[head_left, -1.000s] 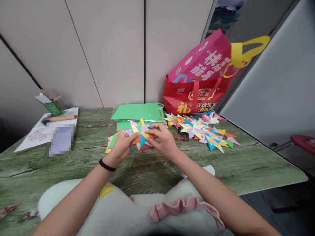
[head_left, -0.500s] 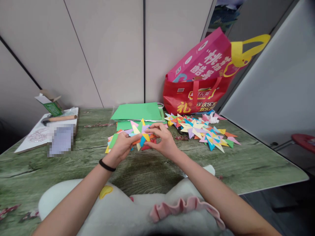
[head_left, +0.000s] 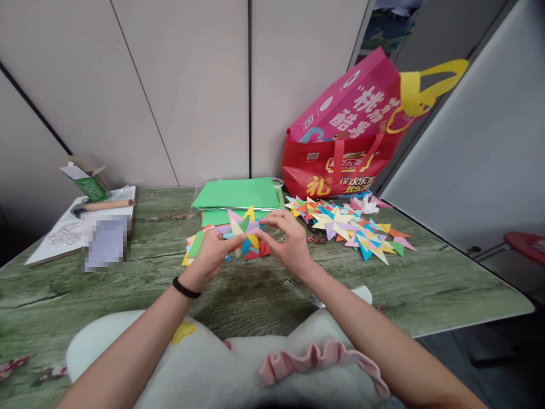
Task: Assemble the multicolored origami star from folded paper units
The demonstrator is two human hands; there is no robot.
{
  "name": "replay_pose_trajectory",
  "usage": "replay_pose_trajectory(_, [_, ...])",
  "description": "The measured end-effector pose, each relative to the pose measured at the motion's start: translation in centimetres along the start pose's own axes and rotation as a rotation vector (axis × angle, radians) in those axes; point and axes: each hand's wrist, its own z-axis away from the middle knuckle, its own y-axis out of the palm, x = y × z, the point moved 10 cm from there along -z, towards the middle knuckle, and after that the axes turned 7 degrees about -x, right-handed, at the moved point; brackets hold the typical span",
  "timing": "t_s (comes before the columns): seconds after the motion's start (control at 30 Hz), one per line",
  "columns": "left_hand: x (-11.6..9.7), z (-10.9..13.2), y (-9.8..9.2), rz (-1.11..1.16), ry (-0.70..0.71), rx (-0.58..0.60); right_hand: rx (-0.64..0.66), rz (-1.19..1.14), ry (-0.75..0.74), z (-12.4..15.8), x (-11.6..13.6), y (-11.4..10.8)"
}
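A many-coloured folded paper star [head_left: 246,230] is held up above the table between both hands. My left hand [head_left: 212,250] pinches its left side, with the thumb lying across the front. My right hand [head_left: 286,238] grips the right edge between thumb and fingers. Yellow, pink, green and blue points stick out of the star. Behind and below it lie loose coloured papers [head_left: 195,245] and red folded pieces [head_left: 259,250], partly hidden by the hands.
Finished paper stars [head_left: 334,221] are heaped to the right. Green paper sheets [head_left: 238,193] lie at the back, beside a red gift bag [head_left: 332,170]. On the left, a hammer [head_left: 106,205] and a small green box [head_left: 91,184] rest on a white board [head_left: 51,247].
The star has turned slightly in my hands, so different coloured points face up and down. My right thumb has moved up along its right side.
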Motion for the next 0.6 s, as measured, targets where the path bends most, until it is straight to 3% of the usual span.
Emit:
replay_pose_trajectory(0.23, [-1.9,0.2,-0.1,-0.165,0.193,-0.009,-0.031,0.026,-0.055,-0.1,0.7,-0.4])
replay_pose_trajectory(0.4, [-4.0,1.2,0.9,-0.359,0.4,-0.001,-0.047,0.021,-0.055,-0.1,0.8,-0.6])
replay_pose_trajectory(0.6, [-5.8,2.6,1.3,-0.481,0.612,-0.069,-0.101,-0.022,-0.095,-0.1,1.4,-1.1])
